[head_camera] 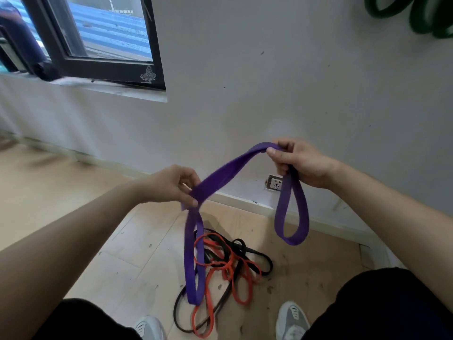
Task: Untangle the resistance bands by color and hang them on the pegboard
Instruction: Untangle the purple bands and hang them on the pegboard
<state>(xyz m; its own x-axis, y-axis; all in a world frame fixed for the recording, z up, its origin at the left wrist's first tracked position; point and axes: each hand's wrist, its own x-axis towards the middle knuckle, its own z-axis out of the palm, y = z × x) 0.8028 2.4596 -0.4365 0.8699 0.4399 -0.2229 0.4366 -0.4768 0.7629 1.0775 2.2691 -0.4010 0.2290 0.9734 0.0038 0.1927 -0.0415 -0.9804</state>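
Head view, starting at the left: a dark-framed window point(98, 38) sits high in the pale wall point(245, 69), and light wooden floor point(73, 192) runs below it. The left hand point(171, 185) reaches in from the lower left on a bare forearm, and its thumb and fingers pinch the purple band point(228, 168) where the wide strap folds over. From that pinch one long loop of the purple band hangs straight down in front of a pile on the floor between the person's feet; whether its lower end touches the pile cannot be told. The pile is a tangle of a thin red band point(220, 264) and a thin black band point(175, 310), their strands crossing over and under one another. A grey and white shoe point(149, 327) shows just left of the pile at the bottom edge, and a second shoe point(291, 320) stands to its right.

From the left hand the purple band rises to the right in a flat, taut stretch to the right hand point(299, 163), which is held higher and nearer the wall. That hand has its fingers curled round the strap, thumb on top. A shorter loop drops from it and hangs free above the floor. A wall socket point(274, 182) sits low on the wall between the two hands. In the top right corner, dark green bands point(421, 18) hang against the wall, cut off by the frame edge
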